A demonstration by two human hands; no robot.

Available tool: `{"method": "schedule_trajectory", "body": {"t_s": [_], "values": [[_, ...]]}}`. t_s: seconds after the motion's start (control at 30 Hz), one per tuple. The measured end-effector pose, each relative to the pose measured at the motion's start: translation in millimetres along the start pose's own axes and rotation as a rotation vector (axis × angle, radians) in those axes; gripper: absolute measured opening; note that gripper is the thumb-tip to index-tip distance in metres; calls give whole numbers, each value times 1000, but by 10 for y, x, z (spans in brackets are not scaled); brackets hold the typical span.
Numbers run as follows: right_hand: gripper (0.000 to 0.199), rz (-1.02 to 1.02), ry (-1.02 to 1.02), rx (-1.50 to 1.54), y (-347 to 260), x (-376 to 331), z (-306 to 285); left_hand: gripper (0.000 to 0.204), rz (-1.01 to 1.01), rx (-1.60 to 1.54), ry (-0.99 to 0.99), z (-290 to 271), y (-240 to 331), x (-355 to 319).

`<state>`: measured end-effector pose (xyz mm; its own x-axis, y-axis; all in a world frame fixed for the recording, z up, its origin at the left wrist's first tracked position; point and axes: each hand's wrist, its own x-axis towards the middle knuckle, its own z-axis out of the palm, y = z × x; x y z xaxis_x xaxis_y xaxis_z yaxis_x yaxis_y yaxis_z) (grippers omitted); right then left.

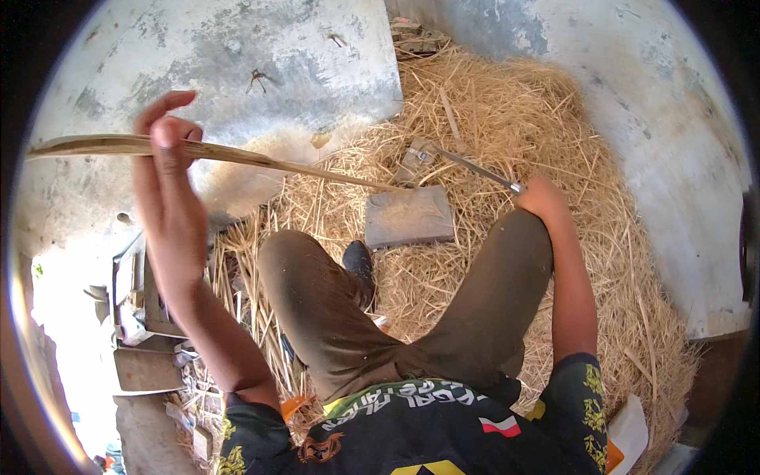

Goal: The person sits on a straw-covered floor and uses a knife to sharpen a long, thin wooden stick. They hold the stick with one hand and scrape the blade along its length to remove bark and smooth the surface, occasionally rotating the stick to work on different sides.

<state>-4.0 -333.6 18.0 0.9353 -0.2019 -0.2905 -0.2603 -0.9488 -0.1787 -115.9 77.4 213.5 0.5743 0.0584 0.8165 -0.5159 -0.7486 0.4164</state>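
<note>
On the left, a long pale wooden strip (95,145) pokes out past the left hand (170,186), its thicker end outermost. That hand pinches it between thumb and partly curled fingers, one finger lifted; the light hold near the thick part probably helps balance its length. The thin end slants toward the right hand, over the near straw (332,186), and ends by a grey block (408,218) lying between and below the hands; whether they touch, I cannot tell. Next comes the knife (476,168), its blade pointing back leftward, away from the legs. The right hand (545,198) is closed round its handle, resting by the right knee (522,237), presumably for steadiness.
</note>
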Motion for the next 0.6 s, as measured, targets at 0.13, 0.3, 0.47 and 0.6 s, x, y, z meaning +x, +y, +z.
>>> {"method": "schedule_trajectory", "body": {"t_s": [0.13,0.3,0.47,0.6], "values": [[35,7,-23,24,106,-97,-20,51,-157,-473,72,719,-352,11],[33,55,98,120,199,-252,14,48,109,-598,638,1560,-947,162],[30,139,0,114,302,-249,17,49,-59,-673,337,1742,-1118,207],[27,215,-152,91,50,-175,3,46,-174,-578,349,1771,-1187,40]]}}
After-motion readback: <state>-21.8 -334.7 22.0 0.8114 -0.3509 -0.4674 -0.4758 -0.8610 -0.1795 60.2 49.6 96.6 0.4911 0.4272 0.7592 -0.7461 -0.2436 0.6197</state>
